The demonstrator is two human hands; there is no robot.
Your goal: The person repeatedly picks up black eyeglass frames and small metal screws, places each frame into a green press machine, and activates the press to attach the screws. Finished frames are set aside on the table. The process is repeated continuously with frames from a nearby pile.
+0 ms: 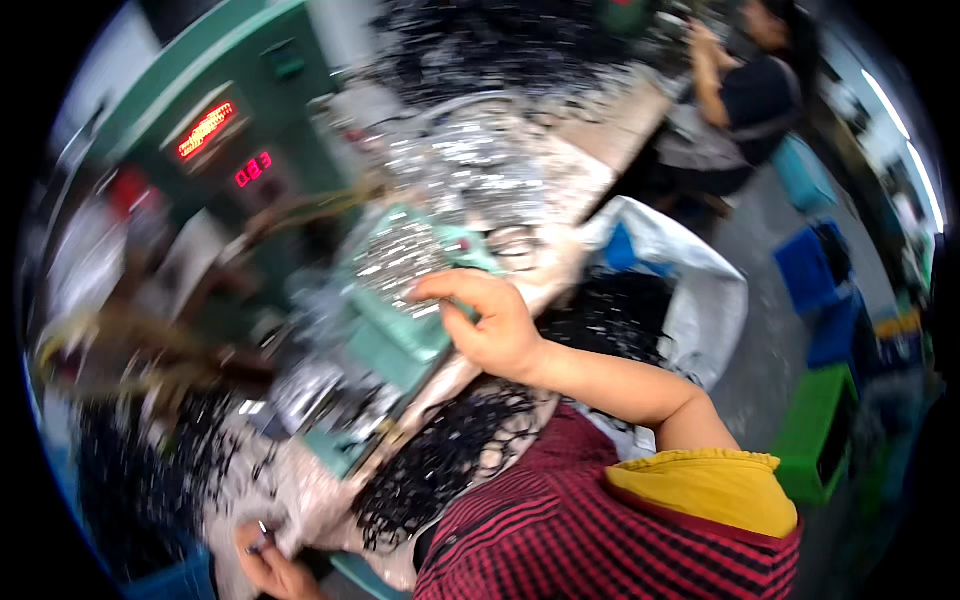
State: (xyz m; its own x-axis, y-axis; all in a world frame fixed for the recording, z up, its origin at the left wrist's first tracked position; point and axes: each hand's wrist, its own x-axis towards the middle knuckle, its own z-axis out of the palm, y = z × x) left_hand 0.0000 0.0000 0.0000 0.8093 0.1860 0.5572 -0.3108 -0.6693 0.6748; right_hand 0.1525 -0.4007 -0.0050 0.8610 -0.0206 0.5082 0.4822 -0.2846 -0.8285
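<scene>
My right hand (490, 325) is over a green tray (395, 350) heaped with small shiny metal pieces (400, 255). Its index finger and thumb are curved and apart, the fingertips at the near edge of the heap. Blur hides whether they touch a piece. Low on the left, my left hand (265, 565) is closed, pinching a small dark piece with a silvery glint (262, 538). Left of the tray stands a green machine (290, 110) with red lit displays.
Black ring-like pieces (445, 460) lie along the table's near edge, more in a white sack (715, 300) at right. Clear bags of metal parts (465, 165) lie beyond the tray. Another person (755, 100) sits far right, near blue and green crates (815, 430).
</scene>
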